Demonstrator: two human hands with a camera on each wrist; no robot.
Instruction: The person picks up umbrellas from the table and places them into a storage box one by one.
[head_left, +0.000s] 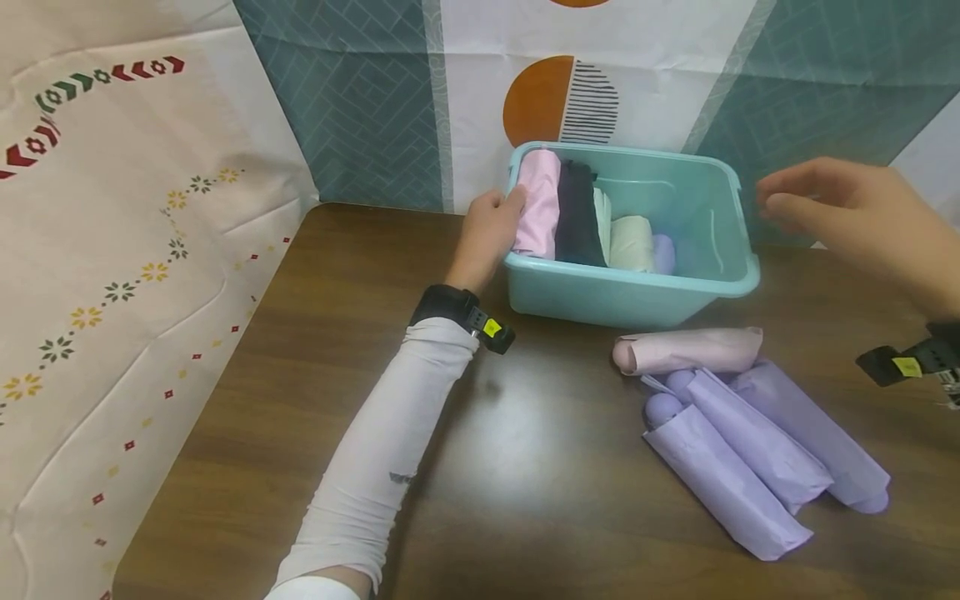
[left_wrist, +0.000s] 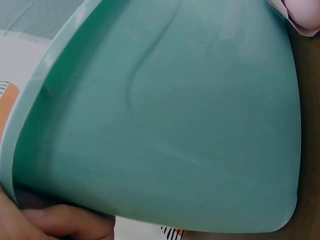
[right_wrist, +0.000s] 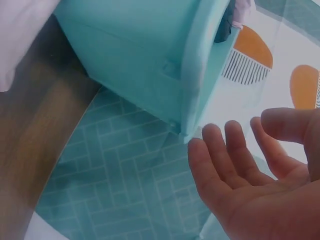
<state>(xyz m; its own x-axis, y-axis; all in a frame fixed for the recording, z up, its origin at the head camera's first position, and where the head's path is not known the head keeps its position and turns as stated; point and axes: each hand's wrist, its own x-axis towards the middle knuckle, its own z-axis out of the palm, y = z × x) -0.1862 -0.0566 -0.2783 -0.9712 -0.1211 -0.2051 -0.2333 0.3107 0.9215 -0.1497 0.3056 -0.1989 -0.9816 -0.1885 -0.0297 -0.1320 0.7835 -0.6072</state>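
Note:
A turquoise plastic bin [head_left: 600,296] stands near the back of the table. My left hand [head_left: 491,229] grips the rim at its left end; the left wrist view shows fingers [left_wrist: 75,220] curled under that rim. Inside are a pink rolled bundle [head_left: 538,204], a dark one [head_left: 579,217], a pale green one [head_left: 632,243] and a light purple one [head_left: 663,253], leaning toward the left end. Just off the bin's right end, my right hand [head_left: 862,200] is raised with nothing in it. In the right wrist view its fingers [right_wrist: 212,175] are spread and loosely bent, apart from the bin wall.
In front of the bin lie a pale pink folded umbrella [head_left: 697,350] and three light purple folded umbrellas [head_left: 723,479], close together. A patterned curtain [head_left: 360,100] hangs right behind the bin. Cream cloth [head_left: 135,250] runs along the left side of the brown table [head_left: 247,467].

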